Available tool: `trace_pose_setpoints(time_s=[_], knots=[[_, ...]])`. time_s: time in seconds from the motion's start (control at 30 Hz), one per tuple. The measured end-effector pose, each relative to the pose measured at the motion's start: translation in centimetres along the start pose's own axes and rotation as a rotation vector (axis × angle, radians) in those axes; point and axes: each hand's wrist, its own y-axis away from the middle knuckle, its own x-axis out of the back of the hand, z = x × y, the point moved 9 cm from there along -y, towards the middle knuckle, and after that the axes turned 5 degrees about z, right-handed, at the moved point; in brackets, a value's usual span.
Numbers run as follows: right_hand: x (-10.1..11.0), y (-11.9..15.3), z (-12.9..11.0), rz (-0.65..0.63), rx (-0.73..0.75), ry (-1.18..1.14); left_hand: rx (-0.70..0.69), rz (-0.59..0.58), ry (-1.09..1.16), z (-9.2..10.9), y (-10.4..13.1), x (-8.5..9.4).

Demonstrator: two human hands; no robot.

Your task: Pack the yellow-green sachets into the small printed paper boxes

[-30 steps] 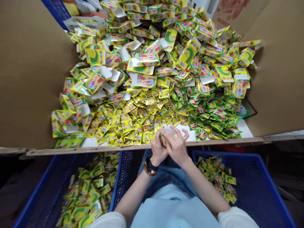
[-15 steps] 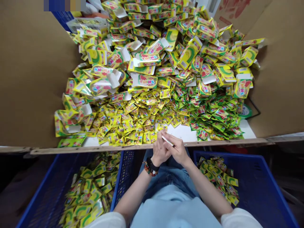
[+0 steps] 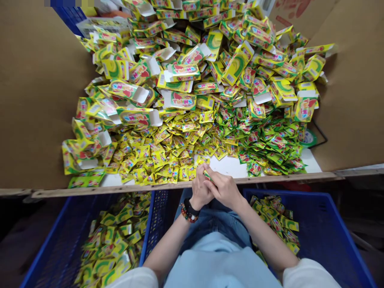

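Note:
In front of the table edge, my left hand and my right hand meet, fingers closed around a small candy box. Only a narrow yellow-green end of that box shows; the fingers cover the rest. Just beyond my fingertips lie many small yellow sachets. Green sachets are heaped to the right. Behind them rises a large pile of yellow and green candy boxes, many with white end flaps standing out.
Cardboard walls flank the table on both sides, above a wooden front edge. Below, a blue crate on the left and another blue crate on the right hold packed boxes. A green tape roll lies by the right wall.
The white flap between my fingers no longer shows; a yellow-green side of the box does. At the left of the pile, some boxes have shifted. The view has moved slightly.

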Motion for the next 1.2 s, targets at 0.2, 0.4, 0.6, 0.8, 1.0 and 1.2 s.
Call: trace_pose_setpoints(time_s=[0.2, 0.4, 0.6, 0.8, 1.0, 1.2], knots=[[3.1, 3.4, 0.4, 0.007, -0.009, 0.106, -0.142, -0.18, 0.019, 2.8, -1.2, 0.6], [13.6, 9.1, 8.0, 0.0, -0.514, 0.743, 0.009, 0.065, -0.419, -2.3, -8.2, 8.1], [10.6, 2.0, 11.7, 0.143, -0.347, 0.682, 0.0, 0.06, -0.47, -4.2, -13.9, 9.7], [8.3, -0.5, 14.4, 0.198, -0.515, 0.684, 0.176, -0.058, -0.052, -2.5, -10.8, 7.7], [8.6, 1.3, 12.3, 0.464, -0.587, -0.268, 0.568, -0.222, 0.501, -3.3, -6.0, 1.1], [4.1, 0.2, 8.3, 0.244, -0.619, -0.834, 0.414, -0.388, 0.56, -0.3, -5.9, -1.2]])
